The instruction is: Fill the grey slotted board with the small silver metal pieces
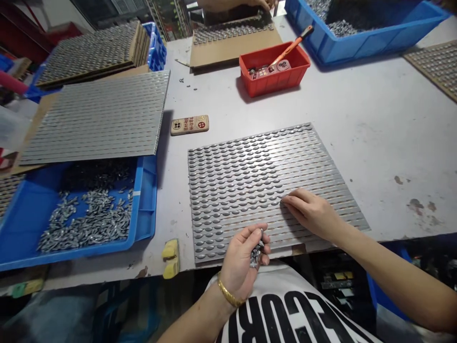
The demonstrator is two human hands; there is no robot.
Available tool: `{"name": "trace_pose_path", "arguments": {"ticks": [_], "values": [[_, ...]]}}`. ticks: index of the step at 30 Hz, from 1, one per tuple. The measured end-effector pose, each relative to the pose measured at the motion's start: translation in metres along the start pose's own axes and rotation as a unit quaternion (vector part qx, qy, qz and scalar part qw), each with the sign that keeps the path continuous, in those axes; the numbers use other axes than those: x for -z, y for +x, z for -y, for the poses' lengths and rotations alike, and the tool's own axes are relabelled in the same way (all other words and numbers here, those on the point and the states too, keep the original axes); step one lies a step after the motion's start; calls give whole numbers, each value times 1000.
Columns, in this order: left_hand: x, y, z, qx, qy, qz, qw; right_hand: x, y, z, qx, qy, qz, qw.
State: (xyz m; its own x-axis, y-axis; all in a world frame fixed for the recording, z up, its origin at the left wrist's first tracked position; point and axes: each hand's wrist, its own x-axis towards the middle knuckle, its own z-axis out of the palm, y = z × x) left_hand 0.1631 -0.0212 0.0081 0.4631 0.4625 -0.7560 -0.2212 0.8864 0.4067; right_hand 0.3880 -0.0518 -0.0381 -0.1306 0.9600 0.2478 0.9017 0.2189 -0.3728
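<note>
A grey grooved board (310, 166) lies on the table in front of me, its left part covered with rows of small grey leaf-shaped metal pieces (232, 166). My left hand (246, 252) is curled around several loose metal pieces (256, 255) over the board's front edge. Fingertips pressed together, my right hand (310, 209) touches the board at the right end of a row of pieces. Whatever is between those fingertips is hidden.
A blue bin (146, 200) of loose metal pieces stands at left, partly under another grooved board (103, 114). Behind are a red tray (274, 85) with an orange-handled tool, a printed block (189, 125) and a blue bin (357, 45). A yellow block (171, 258) sits at the front edge.
</note>
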Motion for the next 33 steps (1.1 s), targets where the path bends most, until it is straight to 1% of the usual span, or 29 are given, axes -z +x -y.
{"name": "trace_pose_path", "arguments": {"ticks": [2, 4, 7, 9, 10, 12, 16, 19, 22, 26, 28, 29, 31, 33], "values": [[3, -2, 1, -2, -7, 0, 1000, 3, 1, 11, -10, 22, -9, 1000], [7, -4, 1, -10, -15, 0, 1000, 6, 3, 30, -13, 91, -14, 996], [14, -8, 2, -35, -34, -4, 999, 8, 6, 68, -10, 236, 10, 972], [20, -11, 2, -51, -51, -12, 997, 5, 9, 90, -17, 290, 18, 957], [23, -13, 2, -60, -62, -14, 996, 3, 10, 99, -21, 300, 14, 954], [30, -17, 1, -80, -85, -15, 993, -2, 12, 112, -22, 291, -3, 956], [42, -23, 0, -96, -117, -19, 988, -15, 16, 128, 6, 219, -24, 975], [48, -25, -1, -94, -131, -28, 986, -24, 18, 137, 26, 179, -29, 983], [53, -29, -6, -94, -148, -32, 984, -28, 23, 141, 39, 184, -32, 982], [67, -38, -24, -75, -183, -51, 979, -36, 34, 131, 31, 185, -66, 980], [75, -44, -31, -96, -189, -72, 975, -45, 39, 125, 43, 157, -73, 984], [79, -47, -33, -113, -183, -78, 973, -50, 41, 122, 56, 142, -67, 986], [86, -50, -32, -125, -164, -73, 976, -60, 42, 118, 84, 111, -50, 989], [89, -52, -26, -103, -150, -55, 982, -68, 43, 116, 99, 82, -35, 991]]}}
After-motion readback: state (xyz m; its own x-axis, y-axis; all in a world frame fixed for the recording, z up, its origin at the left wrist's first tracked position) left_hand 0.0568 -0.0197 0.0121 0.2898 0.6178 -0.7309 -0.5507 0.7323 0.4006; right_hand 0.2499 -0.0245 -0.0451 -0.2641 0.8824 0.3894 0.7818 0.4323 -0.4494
